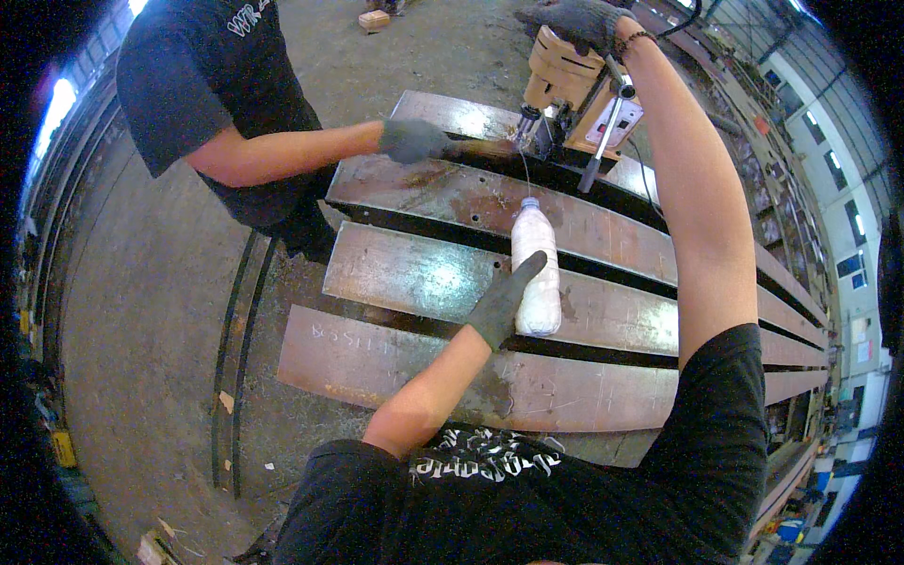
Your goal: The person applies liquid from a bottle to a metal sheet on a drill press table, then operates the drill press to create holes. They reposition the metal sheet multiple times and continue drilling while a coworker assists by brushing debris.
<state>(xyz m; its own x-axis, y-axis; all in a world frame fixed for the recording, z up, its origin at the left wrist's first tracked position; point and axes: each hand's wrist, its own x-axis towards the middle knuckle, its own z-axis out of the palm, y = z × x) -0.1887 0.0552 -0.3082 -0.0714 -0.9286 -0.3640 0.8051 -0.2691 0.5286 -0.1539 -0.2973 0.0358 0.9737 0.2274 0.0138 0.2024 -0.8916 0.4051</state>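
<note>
My left hand (pixel 508 303), in a dark grey glove, is closed around a clear plastic bottle (pixel 535 273) filled with white liquid. The bottle tilts away from me, and a thin stream runs from its blue cap towards the drill bit. My right hand (pixel 576 24), gloved too, lies over the top of a tan magnetic drill (pixel 563 71), its fingers stretched out. The drill stands on the far steel beams, its lever handle (pixel 603 146) hanging on the near side. Left of the bit, a co-worker's gloved hand (pixel 414 141) holds a brown, brush-like thing (pixel 485 149).
Several long steel beams (pixel 405 268) lie side by side with dark gaps between, some with drilled holes. The co-worker (pixel 226 104) stands at the left. A black cable (pixel 650 179) hangs beside the drill. A wooden block (pixel 374 21) lies on the far floor.
</note>
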